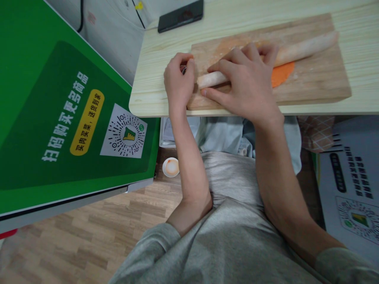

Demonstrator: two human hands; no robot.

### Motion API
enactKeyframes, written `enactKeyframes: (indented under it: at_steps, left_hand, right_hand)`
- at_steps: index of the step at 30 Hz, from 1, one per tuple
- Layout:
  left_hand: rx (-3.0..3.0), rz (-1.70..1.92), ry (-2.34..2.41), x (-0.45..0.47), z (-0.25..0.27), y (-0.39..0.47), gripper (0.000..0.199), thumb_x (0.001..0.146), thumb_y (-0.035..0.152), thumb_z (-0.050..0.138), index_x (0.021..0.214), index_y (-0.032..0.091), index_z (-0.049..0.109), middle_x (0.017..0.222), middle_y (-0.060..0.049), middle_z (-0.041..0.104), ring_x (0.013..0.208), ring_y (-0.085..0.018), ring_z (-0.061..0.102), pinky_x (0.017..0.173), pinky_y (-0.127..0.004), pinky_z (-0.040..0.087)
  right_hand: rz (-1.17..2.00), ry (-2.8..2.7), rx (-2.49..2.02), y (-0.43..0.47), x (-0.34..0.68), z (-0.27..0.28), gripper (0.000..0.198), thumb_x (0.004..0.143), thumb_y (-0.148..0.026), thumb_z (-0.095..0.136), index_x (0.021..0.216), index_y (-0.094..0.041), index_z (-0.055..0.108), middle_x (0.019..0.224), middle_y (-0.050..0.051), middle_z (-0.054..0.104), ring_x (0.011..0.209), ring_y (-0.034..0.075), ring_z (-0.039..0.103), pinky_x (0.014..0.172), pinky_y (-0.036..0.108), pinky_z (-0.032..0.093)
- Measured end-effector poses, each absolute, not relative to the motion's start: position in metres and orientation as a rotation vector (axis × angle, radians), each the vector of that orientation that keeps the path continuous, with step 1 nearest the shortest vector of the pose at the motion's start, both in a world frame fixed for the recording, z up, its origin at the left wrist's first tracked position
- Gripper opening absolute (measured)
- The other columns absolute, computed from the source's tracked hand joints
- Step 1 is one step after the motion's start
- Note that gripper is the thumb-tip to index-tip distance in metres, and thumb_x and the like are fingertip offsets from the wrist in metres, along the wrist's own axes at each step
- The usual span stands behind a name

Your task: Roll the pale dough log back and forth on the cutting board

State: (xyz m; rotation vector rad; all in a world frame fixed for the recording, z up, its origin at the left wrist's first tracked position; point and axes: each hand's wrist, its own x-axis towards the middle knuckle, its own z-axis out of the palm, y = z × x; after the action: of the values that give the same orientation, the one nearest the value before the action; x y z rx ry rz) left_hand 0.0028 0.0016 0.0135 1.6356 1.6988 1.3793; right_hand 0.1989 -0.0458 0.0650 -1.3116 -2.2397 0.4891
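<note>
A pale wooden rolling pin [308, 47] lies slantwise over a wooden board [322, 85]. My right hand [247, 77] is wrapped over it near its left end, thumb on the near side and fingers on the far side. Flat orange dough [282, 74] shows under the pin, just right of that hand. My left hand [179, 81] is closed at the board's left edge, beside the pin's end, with thumb and fingertips brought together. Whatever sits in its fingers is mostly hidden; a little orange shows at the fingertips.
A dark phone [180, 16] lies at the back left of the light wood table [364, 59]. Left of the table stands a green panel [29, 98] with a printed code. A small white dish [171, 167] is below the table, and folded cloth [220, 134] hangs beneath its front edge.
</note>
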Motion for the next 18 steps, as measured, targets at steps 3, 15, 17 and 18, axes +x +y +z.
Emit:
enactKeyframes:
  at_steps: [3,15,17,18]
  left_hand:
    - [1.602,1.365,1.711,0.006,0.018,-0.001,0.025,0.105,0.003,0.058,0.095,0.025,0.068,0.108,-0.004,0.077,0.116,-0.023,0.067,0.116,-0.043,0.051]
    - [1.666,1.386,1.711,0.002,0.012,0.003,0.022,0.097,0.014,0.059,0.089,0.033,0.066,0.106,-0.005,0.08,0.114,-0.027,0.07,0.111,-0.045,0.054]
    - [1.668,1.387,1.702,0.002,0.01,0.004,0.022,0.098,0.013,0.059,0.091,0.033,0.066,0.107,-0.005,0.08,0.113,-0.026,0.069,0.112,-0.045,0.054]
    - [1.666,1.389,1.696,0.001,0.01,0.004,0.02,0.099,0.014,0.06,0.092,0.032,0.066,0.108,-0.005,0.079,0.114,-0.026,0.069,0.113,-0.045,0.054]
  right_hand:
    - [0.519,-2.24,-1.345,-0.046,0.199,0.065,0.067,0.079,-0.088,0.043,0.134,-0.063,0.072,0.117,0.003,0.079,0.145,0.058,0.036,0.098,0.085,0.02]
    - [0.554,-2.244,-1.39,-0.046,0.2,0.065,0.066,0.076,-0.089,0.052,0.134,-0.063,0.071,0.108,0.005,0.081,0.151,0.06,0.029,0.097,0.082,0.019]
    - [0.54,-2.25,-1.384,-0.046,0.199,0.066,0.062,0.081,-0.087,0.049,0.132,-0.062,0.072,0.109,0.005,0.08,0.149,0.059,0.032,0.099,0.081,0.018]
    - [0.534,-2.253,-1.377,-0.046,0.199,0.066,0.062,0.082,-0.086,0.047,0.132,-0.062,0.073,0.11,0.005,0.08,0.149,0.059,0.033,0.099,0.081,0.018]
